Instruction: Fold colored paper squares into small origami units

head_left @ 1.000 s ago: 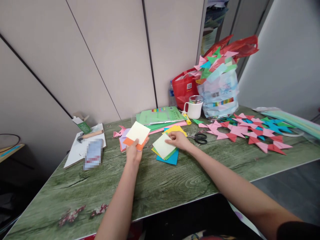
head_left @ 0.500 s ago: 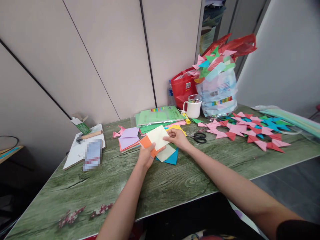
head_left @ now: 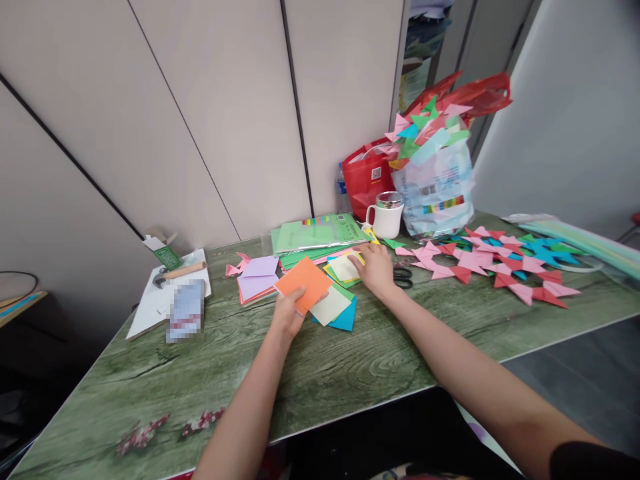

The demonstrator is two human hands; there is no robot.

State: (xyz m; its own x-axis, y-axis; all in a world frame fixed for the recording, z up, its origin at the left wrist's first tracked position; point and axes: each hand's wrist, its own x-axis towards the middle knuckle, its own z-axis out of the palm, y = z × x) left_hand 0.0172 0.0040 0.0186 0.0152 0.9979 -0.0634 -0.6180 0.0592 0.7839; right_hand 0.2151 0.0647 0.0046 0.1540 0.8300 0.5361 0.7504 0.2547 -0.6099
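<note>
My left hand (head_left: 290, 313) pinches orange square paper (head_left: 304, 283) between thumb and fingers, above the table. My right hand (head_left: 376, 269) is over a small pile of yellow and green paper (head_left: 345, 279), its thumb on the edge of a cream paper sheet (head_left: 343, 268) on top. Under and beside the orange paper lie a pale cream-green square (head_left: 331, 307) and a blue square (head_left: 346, 319). Black-handled scissors (head_left: 403, 277) are partly hidden behind my right hand. Lilac paper (head_left: 257, 277) tops a stack to the left.
Packs of green paper (head_left: 323, 233) lie by the wall. A white mug (head_left: 388, 219), a red bag (head_left: 369, 179) and a stuffed plastic bag (head_left: 436, 190) stand behind. Folded pink and red pieces (head_left: 480, 259) spread rightward. A hammer (head_left: 183, 271) rests on a white board (head_left: 145, 310) at left.
My right hand has carried the cream sheet off the orange paper, rightward and away from me, onto the yellow and green pile. My left hand has stayed nearly in place, with the orange paper now uncovered.
</note>
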